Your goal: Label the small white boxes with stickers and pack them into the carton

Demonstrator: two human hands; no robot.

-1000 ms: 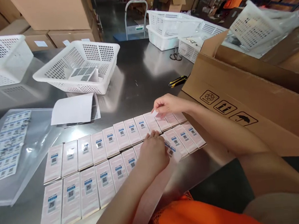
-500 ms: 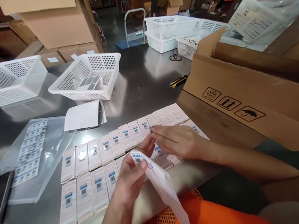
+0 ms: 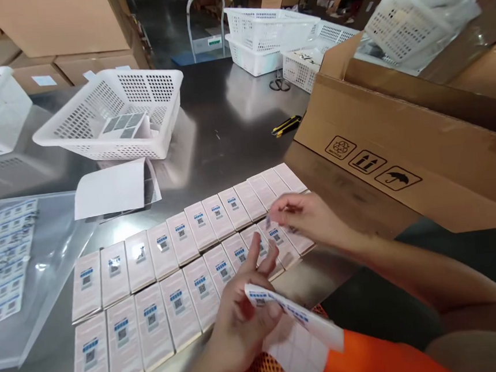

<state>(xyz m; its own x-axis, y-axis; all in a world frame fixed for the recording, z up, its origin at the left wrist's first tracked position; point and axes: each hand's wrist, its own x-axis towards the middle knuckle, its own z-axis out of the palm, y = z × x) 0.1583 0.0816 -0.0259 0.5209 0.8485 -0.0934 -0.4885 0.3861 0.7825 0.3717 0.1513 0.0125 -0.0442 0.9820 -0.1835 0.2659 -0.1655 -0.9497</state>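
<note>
Two rows of pale pink boxes lie side by side on the metal table; most bear a sticker with a blue band and a QR code, while a few in the far row at the right are bare. My left hand pinches a sticker sheet between thumb and finger, its other fingers raised; the sheet curls down over my orange clothing. Above the near row's right end, my right hand pinches a small clear sticker by its edge.
White baskets stand at the back left and back right. An open carton sits at right, near a yellow-black cutter and scissors. At left lie a folded paper and a plastic sleeve with sticker sheets.
My right hand has drawn away from my left, to the right, with a sticker now between its fingers. My left hand and the sheet have come lower and nearer. The view has shifted slightly.
</note>
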